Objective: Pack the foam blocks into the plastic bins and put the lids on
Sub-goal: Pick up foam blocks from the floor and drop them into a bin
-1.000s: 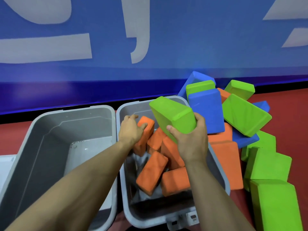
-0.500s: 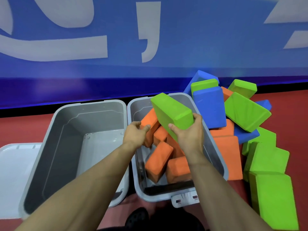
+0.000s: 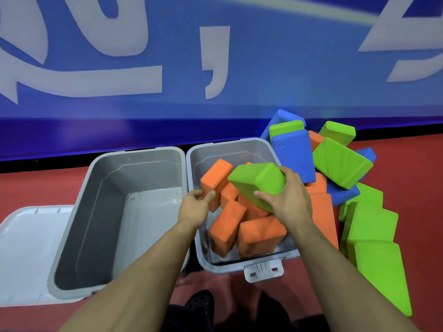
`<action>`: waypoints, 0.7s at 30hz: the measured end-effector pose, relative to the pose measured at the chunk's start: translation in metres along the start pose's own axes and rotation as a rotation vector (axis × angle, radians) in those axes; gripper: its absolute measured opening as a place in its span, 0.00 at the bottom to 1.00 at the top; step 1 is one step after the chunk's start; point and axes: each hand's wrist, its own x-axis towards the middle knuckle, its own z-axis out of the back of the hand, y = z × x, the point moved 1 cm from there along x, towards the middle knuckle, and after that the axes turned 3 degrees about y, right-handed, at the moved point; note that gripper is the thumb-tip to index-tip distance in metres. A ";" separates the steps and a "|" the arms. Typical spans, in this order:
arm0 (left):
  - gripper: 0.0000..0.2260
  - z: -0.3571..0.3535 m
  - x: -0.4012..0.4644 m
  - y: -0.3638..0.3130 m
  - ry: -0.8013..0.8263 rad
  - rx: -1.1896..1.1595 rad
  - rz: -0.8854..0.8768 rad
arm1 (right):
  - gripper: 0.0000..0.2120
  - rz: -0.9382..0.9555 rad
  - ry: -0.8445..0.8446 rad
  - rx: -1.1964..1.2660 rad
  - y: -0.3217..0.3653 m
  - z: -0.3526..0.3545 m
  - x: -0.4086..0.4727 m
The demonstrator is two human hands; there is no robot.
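Green block (image 3: 257, 182) sat clamped in my right hand (image 3: 287, 200), angled for the bin (image 3: 249, 267); my left (image 3: 195, 207), at nine o'clock, pinched an orange block (image 3: 215, 179) aside.

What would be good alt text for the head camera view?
The right hand holds a green block over the right bin, which holds orange blocks. The left hand touches one; the left bin holds nothing.

lid (image 3: 28, 248) cut off at left edge, bin (image 3: 239, 265) floor mostly hidden, wall lettering seemingly blurred
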 end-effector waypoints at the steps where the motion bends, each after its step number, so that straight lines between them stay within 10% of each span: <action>1: 0.31 -0.002 -0.002 0.001 0.003 0.003 0.002 | 0.42 -0.005 -0.048 -0.039 -0.005 -0.002 0.000; 21: 0.22 -0.051 0.060 0.012 -0.057 -0.001 -0.050 | 0.40 0.272 0.087 -0.500 -0.030 -0.103 0.134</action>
